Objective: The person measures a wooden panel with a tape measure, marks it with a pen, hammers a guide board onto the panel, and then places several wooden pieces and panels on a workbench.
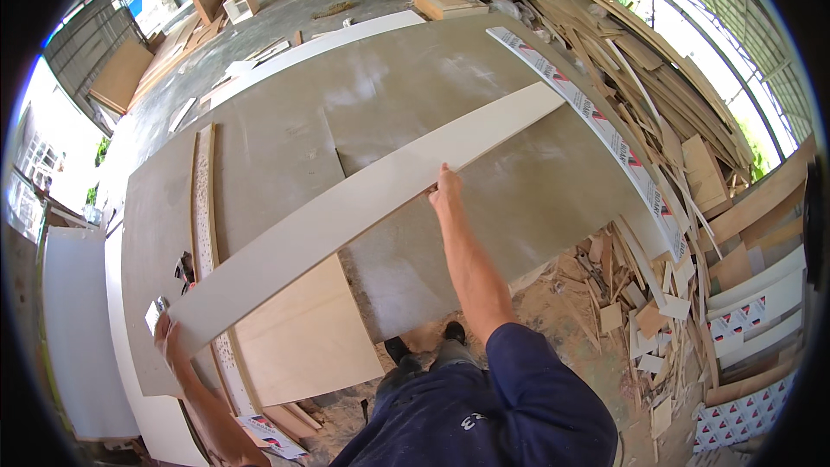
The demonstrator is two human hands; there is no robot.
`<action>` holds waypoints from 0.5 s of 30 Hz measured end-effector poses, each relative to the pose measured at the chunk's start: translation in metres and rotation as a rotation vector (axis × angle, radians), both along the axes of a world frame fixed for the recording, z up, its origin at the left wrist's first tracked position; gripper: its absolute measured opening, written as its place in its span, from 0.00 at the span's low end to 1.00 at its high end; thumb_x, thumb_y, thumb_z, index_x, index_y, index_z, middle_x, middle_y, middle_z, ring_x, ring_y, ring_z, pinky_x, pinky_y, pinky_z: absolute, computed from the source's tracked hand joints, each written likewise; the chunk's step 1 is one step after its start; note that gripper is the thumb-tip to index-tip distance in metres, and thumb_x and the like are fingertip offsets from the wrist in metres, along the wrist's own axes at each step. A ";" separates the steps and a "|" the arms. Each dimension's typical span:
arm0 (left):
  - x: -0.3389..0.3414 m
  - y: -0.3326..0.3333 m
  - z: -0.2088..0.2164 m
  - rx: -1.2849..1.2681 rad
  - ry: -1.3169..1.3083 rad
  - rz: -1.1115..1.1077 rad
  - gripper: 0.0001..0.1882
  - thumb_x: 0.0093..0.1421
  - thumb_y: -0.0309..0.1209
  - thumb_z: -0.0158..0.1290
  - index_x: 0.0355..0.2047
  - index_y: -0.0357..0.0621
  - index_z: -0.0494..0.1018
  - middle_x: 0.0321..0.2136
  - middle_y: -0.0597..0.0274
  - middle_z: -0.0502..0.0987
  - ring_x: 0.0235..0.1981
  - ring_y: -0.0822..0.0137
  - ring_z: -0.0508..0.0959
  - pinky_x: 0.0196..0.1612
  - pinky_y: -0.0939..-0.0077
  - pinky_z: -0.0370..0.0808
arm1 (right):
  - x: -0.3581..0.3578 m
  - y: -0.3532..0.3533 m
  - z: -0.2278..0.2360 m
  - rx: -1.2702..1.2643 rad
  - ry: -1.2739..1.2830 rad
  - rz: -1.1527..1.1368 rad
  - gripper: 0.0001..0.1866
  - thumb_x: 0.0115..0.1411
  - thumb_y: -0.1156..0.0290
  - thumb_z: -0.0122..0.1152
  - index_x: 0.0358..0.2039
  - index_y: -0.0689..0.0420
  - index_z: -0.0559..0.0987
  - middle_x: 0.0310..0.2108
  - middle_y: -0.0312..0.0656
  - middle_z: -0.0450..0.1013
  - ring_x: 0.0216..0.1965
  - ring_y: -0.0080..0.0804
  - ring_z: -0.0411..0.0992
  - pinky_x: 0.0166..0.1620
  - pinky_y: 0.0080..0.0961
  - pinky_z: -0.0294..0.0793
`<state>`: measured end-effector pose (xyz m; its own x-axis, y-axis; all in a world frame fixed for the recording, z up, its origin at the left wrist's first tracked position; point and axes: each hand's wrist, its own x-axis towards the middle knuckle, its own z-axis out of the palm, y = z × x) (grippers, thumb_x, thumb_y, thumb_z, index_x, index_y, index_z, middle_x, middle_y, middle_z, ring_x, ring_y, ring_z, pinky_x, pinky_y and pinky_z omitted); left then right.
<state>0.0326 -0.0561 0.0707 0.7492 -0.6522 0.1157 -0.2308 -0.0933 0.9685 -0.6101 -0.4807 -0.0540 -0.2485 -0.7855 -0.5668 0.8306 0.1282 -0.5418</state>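
Observation:
A long, narrow white board [372, 199] lies slantwise over the large grey-brown work surface [285, 138], running from near left to far right. My right hand [445, 188] is closed on its near edge around the middle, thumb on top and the other fingers hidden beneath. At the near left end, my left hand [167, 337] grips the board's end, its fingers partly hidden. Just beyond that hand is a small shiny metallic object [156, 313], too unclear to name. The board's far end reaches a white strip with printed film [596, 121].
A pale plywood sheet [311, 329] and a speckled, wood-edged strip [205, 207] lie under the board at left. A dark tool [184, 268] sits beside the strip. Offcuts [605, 285] litter the floor at right, below stacked panels [640, 78]. A white panel [82, 329] stands at left.

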 end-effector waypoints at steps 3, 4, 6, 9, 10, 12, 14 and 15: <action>0.003 -0.037 -0.003 -0.020 -0.016 -0.035 0.32 0.55 0.21 0.54 0.62 0.28 0.65 0.59 0.44 0.72 0.58 0.55 0.74 0.62 0.65 0.69 | -0.006 -0.009 0.004 0.066 0.027 0.104 0.12 0.69 0.64 0.56 0.48 0.57 0.74 0.43 0.42 0.73 0.41 0.35 0.74 0.41 0.40 0.75; 0.002 -0.049 -0.004 -0.016 -0.019 -0.048 0.32 0.55 0.20 0.54 0.62 0.28 0.65 0.59 0.44 0.72 0.58 0.55 0.74 0.62 0.65 0.69 | -0.014 -0.011 0.006 0.065 0.066 0.123 0.11 0.69 0.64 0.58 0.46 0.56 0.75 0.41 0.40 0.73 0.39 0.33 0.73 0.39 0.38 0.74; -0.005 -0.072 -0.004 0.002 0.002 -0.079 0.31 0.55 0.20 0.53 0.62 0.29 0.66 0.58 0.45 0.72 0.58 0.55 0.74 0.62 0.65 0.69 | -0.023 -0.016 0.006 0.044 0.132 0.130 0.10 0.68 0.64 0.58 0.45 0.55 0.75 0.40 0.40 0.74 0.39 0.33 0.73 0.40 0.39 0.74; -0.029 -0.098 -0.003 0.030 0.040 -0.157 0.30 0.55 0.19 0.51 0.61 0.31 0.67 0.58 0.46 0.73 0.58 0.56 0.74 0.62 0.66 0.69 | -0.040 -0.028 -0.005 0.024 0.222 0.138 0.10 0.68 0.65 0.58 0.45 0.55 0.76 0.39 0.39 0.74 0.40 0.33 0.74 0.41 0.41 0.75; -0.033 -0.107 -0.001 0.033 0.046 -0.221 0.30 0.54 0.18 0.50 0.61 0.31 0.68 0.57 0.47 0.74 0.58 0.56 0.74 0.62 0.66 0.68 | -0.044 -0.036 -0.010 0.016 0.240 0.141 0.09 0.68 0.65 0.58 0.45 0.55 0.76 0.40 0.39 0.75 0.40 0.34 0.74 0.42 0.41 0.76; -0.037 -0.133 -0.015 0.031 0.005 -0.226 0.31 0.53 0.17 0.50 0.60 0.32 0.69 0.57 0.47 0.74 0.58 0.57 0.74 0.61 0.67 0.68 | -0.061 -0.049 -0.023 0.016 0.274 0.121 0.09 0.68 0.65 0.58 0.45 0.56 0.76 0.40 0.40 0.75 0.40 0.35 0.75 0.42 0.41 0.77; -0.037 -0.150 -0.030 0.063 -0.063 -0.258 0.32 0.48 0.16 0.50 0.57 0.32 0.72 0.54 0.50 0.76 0.57 0.60 0.74 0.61 0.70 0.68 | -0.069 -0.056 -0.028 0.032 0.332 0.066 0.11 0.67 0.66 0.60 0.45 0.58 0.77 0.40 0.42 0.76 0.38 0.36 0.76 0.40 0.38 0.79; -0.030 -0.149 -0.034 0.096 -0.174 -0.220 0.32 0.47 0.16 0.51 0.57 0.32 0.72 0.53 0.51 0.77 0.56 0.61 0.75 0.60 0.72 0.68 | -0.061 -0.054 -0.028 0.045 0.352 0.051 0.12 0.66 0.67 0.62 0.45 0.61 0.79 0.39 0.43 0.77 0.36 0.36 0.77 0.37 0.36 0.79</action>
<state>0.0024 -0.2055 0.0371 0.5628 -0.8110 0.1600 -0.4177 -0.1120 0.9017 -0.6707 -0.5346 -0.0822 -0.3962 -0.7782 -0.4872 0.5857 0.1945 -0.7869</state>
